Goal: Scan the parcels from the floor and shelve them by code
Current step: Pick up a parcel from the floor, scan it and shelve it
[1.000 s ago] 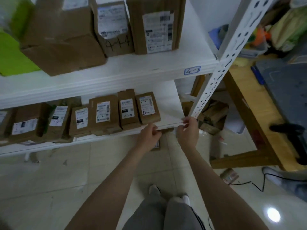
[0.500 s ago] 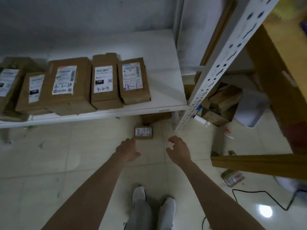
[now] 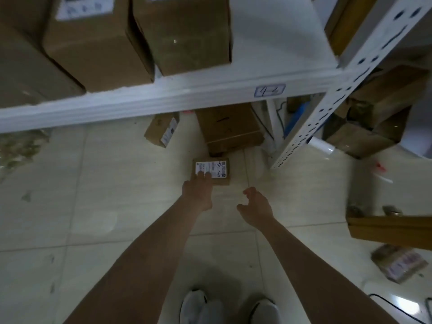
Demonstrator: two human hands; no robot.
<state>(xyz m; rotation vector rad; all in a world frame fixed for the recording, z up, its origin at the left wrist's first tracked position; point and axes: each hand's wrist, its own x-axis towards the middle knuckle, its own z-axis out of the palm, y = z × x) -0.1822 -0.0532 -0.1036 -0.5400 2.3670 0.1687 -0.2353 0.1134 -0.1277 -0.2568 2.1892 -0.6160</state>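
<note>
A small brown parcel (image 3: 218, 171) with a white label and a handwritten code lies flat on the tiled floor below the shelf. My left hand (image 3: 198, 191) reaches down to it, fingertips resting on the label's near left part. My right hand (image 3: 254, 204) hovers just right of the parcel, apart from it, fingers loosely curled and empty. Two more parcels lie under the shelf: a larger brown box (image 3: 230, 128) and a small tilted one (image 3: 162, 129). The white shelf (image 3: 163, 99) above carries big brown boxes (image 3: 182, 31) and a handwritten tag (image 3: 270, 90).
The perforated white shelf post (image 3: 327, 106) stands at the right, with a heap of brown boxes (image 3: 374, 118) behind it. A wooden table leg (image 3: 385, 228) and a wrapped packet (image 3: 399, 264) lie at the right. My shoes (image 3: 210, 307) are at the bottom.
The view dropped from the shelf rows toward the floor. Both hands came down from the shelf edge; my left hand now touches the small floor parcel, my right hand followed beside it.
</note>
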